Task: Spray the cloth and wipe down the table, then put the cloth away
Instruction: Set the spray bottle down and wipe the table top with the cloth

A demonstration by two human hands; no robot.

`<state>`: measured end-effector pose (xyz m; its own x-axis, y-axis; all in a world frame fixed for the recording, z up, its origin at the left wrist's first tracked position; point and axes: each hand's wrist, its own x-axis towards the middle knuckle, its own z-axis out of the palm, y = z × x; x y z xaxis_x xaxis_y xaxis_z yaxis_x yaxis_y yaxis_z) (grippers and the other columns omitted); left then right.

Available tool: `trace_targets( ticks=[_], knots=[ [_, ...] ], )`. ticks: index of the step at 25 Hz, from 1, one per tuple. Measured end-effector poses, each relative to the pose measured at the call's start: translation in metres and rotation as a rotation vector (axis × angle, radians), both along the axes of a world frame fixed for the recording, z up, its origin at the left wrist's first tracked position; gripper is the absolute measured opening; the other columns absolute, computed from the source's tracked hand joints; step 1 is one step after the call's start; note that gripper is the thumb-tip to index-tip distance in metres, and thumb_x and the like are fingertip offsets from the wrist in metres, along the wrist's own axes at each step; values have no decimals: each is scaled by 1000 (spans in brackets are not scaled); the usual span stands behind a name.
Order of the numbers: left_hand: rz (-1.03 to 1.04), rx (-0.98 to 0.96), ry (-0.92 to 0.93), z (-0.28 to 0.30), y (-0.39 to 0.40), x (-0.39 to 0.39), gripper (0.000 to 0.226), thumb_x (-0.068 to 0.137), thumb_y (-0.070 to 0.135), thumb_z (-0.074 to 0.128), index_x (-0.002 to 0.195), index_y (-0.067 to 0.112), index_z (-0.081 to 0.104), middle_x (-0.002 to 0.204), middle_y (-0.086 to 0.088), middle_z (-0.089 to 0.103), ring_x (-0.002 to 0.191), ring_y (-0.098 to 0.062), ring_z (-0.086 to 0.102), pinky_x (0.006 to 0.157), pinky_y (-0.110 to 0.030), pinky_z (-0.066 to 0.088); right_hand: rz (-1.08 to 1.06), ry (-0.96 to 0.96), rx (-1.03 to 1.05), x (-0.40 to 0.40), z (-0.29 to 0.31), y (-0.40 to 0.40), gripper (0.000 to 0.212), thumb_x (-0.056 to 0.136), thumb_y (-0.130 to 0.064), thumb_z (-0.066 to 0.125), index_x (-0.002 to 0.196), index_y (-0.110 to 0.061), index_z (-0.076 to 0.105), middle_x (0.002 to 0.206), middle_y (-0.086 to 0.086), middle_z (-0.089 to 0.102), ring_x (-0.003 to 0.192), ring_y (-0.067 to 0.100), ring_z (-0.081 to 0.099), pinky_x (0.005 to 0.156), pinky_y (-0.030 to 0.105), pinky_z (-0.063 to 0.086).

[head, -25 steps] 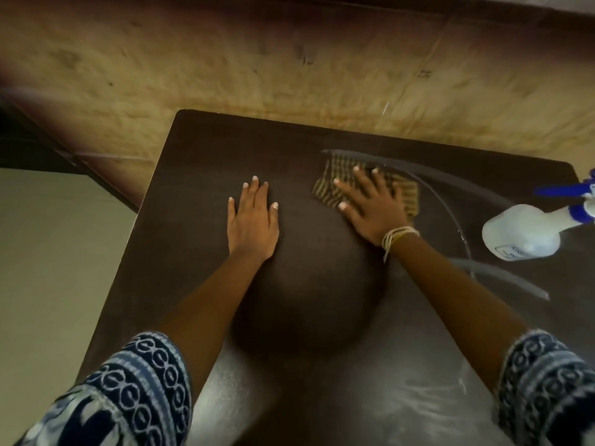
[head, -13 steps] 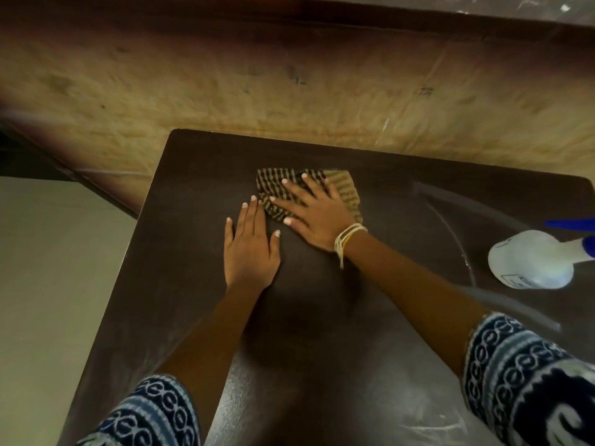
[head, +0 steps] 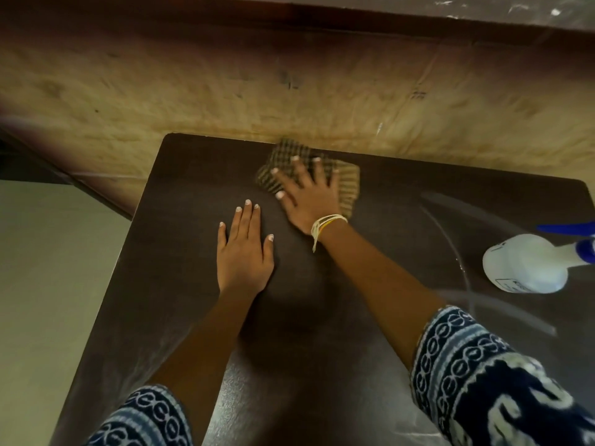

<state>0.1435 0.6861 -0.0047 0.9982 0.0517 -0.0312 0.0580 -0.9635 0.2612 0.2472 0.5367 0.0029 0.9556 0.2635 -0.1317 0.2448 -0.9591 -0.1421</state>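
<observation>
Dark brown desk (head: 199, 317), glossy laminate, seen from above; its far edge runs along a tan, scuffed floor (head: 193, 91).

Right hand (head: 309, 197): palm down, flat on the cloth (head: 349, 185). Fingers (head: 297, 170) apart and extended, pressing the fabric to the desk rather than gripping it. Fingertips point toward the far edge. A pale string bracelet (head: 325, 224) circles the wrist.

Cloth: brown and tan check, crumpled, lying under and beyond the right fingers. One corner reaches the far edge of the desk just past the fingertips; whether it overhangs cannot be told. A tan portion shows to the right of the fingers.

Left hand (head: 244, 252): palm down, flat on bare desk, nearer the body than the right fingers and to their left. Fingers held together, thumb set slightly off. Holds nothing. The two hands are near each other; the right thumb lies just beyond the left fingertips, not touching.

Spray bottle (head: 528, 263): translucent white body with blue trigger head, lying on its side on the desk well to the right of the right fingers, partly cut off by the picture edge.

Curved wet streaks (head: 450, 239) show on the desk surface between the right forearm and the bottle.

Both forearms bare; patterned navy and white sleeves (head: 483, 365) at the near edge.
</observation>
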Motion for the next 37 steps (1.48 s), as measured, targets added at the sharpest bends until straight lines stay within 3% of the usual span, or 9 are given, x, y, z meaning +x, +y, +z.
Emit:
trace_targets(
  ticks=[3,7,9,11,16,19,21,28,37],
  knots=[
    [-12,-25,-8,1,1,0,59,101,39,32,154,19,19,162,1,15,150,-15,9,121,-45,9,120,-4,-16,5,1,-38,51,96,-62,22,146,-56,15,163,-10,8,150,32,4,113,66,9],
    [-127,-11,-16,4,0,-1,52,101,40,32,152,32,25,160,11,21,150,-14,9,121,-47,8,-486,25,43,7,4,-163,53,94,-66,22,146,-58,10,163,-10,2,150,32,-2,112,68,2],
    [-178,-11,-19,4,2,-1,51,100,41,34,150,35,28,159,13,24,150,-12,11,121,-48,8,-614,89,66,-2,8,-184,55,95,-65,20,148,-54,8,164,-7,-1,149,32,-6,112,68,1],
    [-201,-23,-20,4,3,0,51,100,41,35,150,35,29,159,12,25,149,-12,12,121,-48,9,-546,69,57,-28,8,-164,56,96,-63,21,149,-52,7,164,-5,0,149,34,-5,112,69,2],
    [-378,-120,-43,2,-4,-34,50,99,32,40,149,25,36,158,4,30,148,-12,19,122,-42,14,33,26,-35,-220,8,-97,52,98,-56,22,149,-51,13,163,-3,11,148,37,9,110,68,17],
    [-243,-115,22,2,-26,-79,53,101,33,33,152,22,26,162,1,19,150,-15,10,122,-41,10,242,67,-41,-278,11,-99,50,98,-55,21,148,-53,15,162,-5,14,148,34,13,111,66,16],
    [-200,-49,53,2,-40,-103,56,101,35,26,154,21,16,163,0,10,151,-17,4,122,-43,9,206,-8,-63,-235,10,-122,50,97,-56,23,146,-54,16,162,-8,16,149,30,14,111,65,19],
    [-221,43,44,-2,-44,-117,57,102,40,20,155,21,9,163,1,7,151,-18,4,122,-45,11,-485,88,32,-101,6,-209,50,98,-59,22,147,-56,11,163,-9,4,150,30,-2,114,65,4],
    [-383,11,197,11,-29,-190,73,95,54,20,155,20,-5,163,0,-12,149,-17,-12,123,-44,3,-25,51,-68,-378,6,-124,52,98,-57,17,149,-51,8,163,-4,8,149,33,7,112,65,15]
  ],
)
